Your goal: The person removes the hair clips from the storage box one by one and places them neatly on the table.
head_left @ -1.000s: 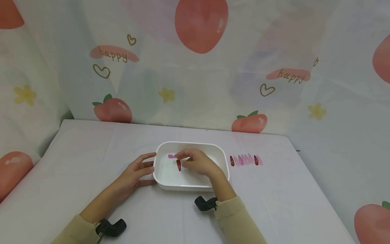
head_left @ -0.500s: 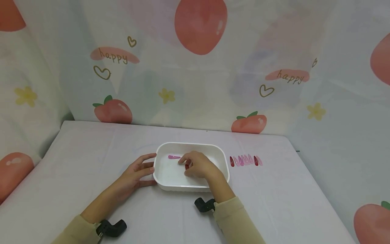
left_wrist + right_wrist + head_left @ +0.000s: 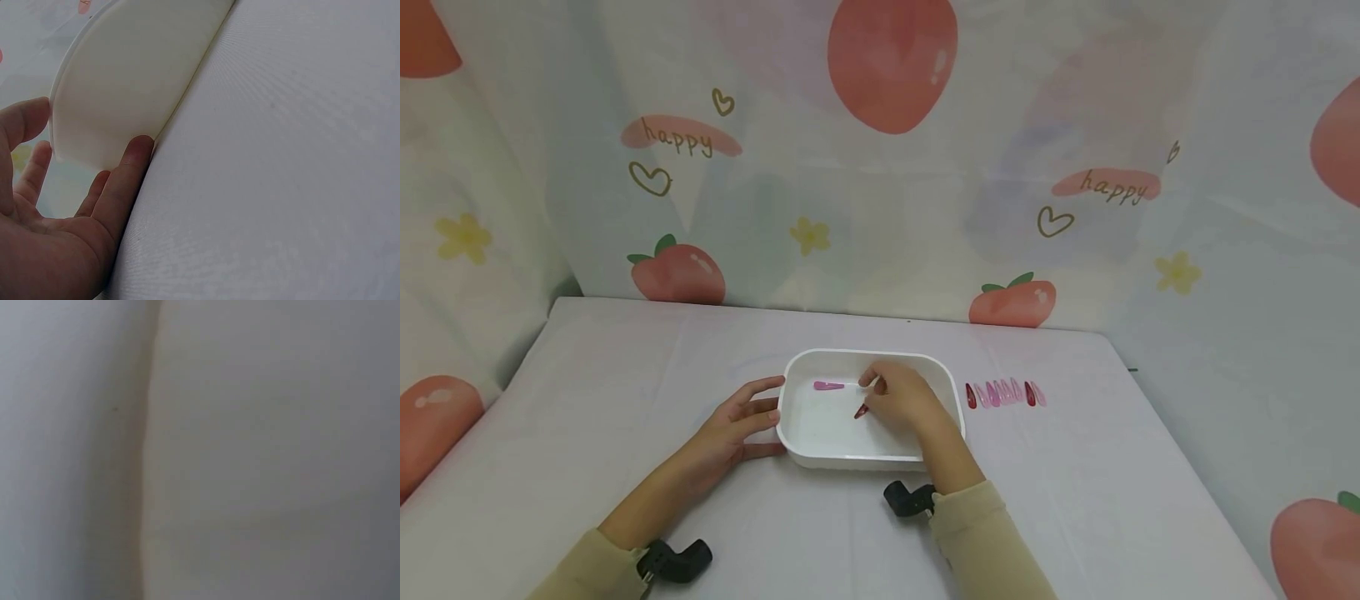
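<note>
A white rectangular tray [image 3: 850, 458] rests on the table. Against its left end lies my left hand [image 3: 730, 429], its fingers fairly straight and touching the rim and outer wall; the left wrist view shows this hand [image 3: 69, 231] beside the tray wall [image 3: 137, 75]. Over the inside of the tray, my right hand [image 3: 898, 396] pinches a red hair clip [image 3: 860, 412], tilted and partly hidden by the fingers. A pink hair clip [image 3: 829, 386] lies flat in the tray, left of that hand. The right wrist view is blurred and shows only pale surfaces.
Right of the tray, a row of several hair clips [image 3: 1007, 392], pink and red, lies side by side on the white-covered table [image 3: 820, 533]. A fruit-patterned curtain [image 3: 880, 208] hangs behind the table and at its sides.
My right hand has moved right inside the tray, and the red clip has gone from lying loose to tilted in its fingers. The pink clip is now fully uncovered. My left hand has not moved.
</note>
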`<state>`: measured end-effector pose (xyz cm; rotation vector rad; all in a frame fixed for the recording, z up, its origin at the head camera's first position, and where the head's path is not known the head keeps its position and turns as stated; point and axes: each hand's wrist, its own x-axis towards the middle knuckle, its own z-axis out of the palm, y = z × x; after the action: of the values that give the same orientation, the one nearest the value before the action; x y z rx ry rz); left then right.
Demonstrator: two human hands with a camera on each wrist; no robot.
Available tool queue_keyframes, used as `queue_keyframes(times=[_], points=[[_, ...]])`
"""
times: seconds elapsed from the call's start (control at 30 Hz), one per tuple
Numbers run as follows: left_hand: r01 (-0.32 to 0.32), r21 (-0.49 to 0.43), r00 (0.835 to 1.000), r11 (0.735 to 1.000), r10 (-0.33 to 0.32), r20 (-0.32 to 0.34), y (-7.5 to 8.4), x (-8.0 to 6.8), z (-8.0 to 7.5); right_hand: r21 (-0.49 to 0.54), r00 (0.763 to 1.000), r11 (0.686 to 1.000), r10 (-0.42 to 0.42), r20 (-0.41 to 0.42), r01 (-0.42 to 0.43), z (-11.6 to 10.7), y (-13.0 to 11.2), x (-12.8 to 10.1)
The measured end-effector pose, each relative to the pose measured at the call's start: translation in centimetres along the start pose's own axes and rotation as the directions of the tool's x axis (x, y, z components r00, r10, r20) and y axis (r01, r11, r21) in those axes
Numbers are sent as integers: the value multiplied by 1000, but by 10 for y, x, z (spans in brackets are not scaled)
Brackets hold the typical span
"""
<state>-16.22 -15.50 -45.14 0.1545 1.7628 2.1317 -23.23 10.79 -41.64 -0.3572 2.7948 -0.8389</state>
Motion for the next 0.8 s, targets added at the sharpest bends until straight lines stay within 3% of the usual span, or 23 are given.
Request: queue_keyframes(times=[0.17,0.37,0.6,0.8], points=[[6,-5,1000,1000,-6,1,0,0,0,39,995,997,-70,71,67,0,0,1],[5,1,1000,1000,-5,0,0,0,1,-36,995,999,-28,93,32,0,-1,-2],[4,4,1000,1000,-4,-12,2,-1,2,-33,994,999,-9,109,12,-1,-2,-4],[0,10,1000,1000,0,-15,3,-2,3,64,993,997,-51,104,45,-3,-1,-3]])
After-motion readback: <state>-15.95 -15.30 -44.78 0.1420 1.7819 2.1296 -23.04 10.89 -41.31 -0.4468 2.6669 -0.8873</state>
